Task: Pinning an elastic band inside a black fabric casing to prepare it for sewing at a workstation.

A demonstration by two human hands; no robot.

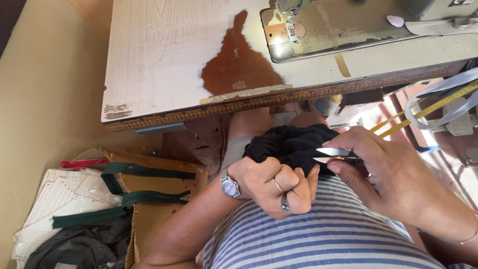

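Left hand (271,184), lower centre of the frame: closed in a fist on a bunched black fabric (294,144), fingers curled under the cloth's lower edge. A wristwatch (230,187) sits on the wrist, and rings show on two fingers.

Right hand (383,172), right of centre: closed in a pinch on a pair of small metal snips (334,155). The blades point toward the left of the frame, slightly parted, their tips at the right edge of the black fabric just above the left hand's knuckles. Whether the tips touch the cloth cannot be told.

The black fabric lies at the centre of the frame, on the person's lap, below the table edge and above a blue and white striped shirt (328,239).

Upper half of the frame: a worn white sewing table (164,55) with a large brown patch where the surface is gone. The sewing machine (323,27) bed is set into it at upper right, needle area lit.

Right edge: a yellow measuring tape (433,107) hangs slantwise, beside a pale strap.

Lower left: a cardboard box (159,199) with dark green straps (129,192) draped across it, beside white patterned sheets (55,199) and dark cloth on the floor.
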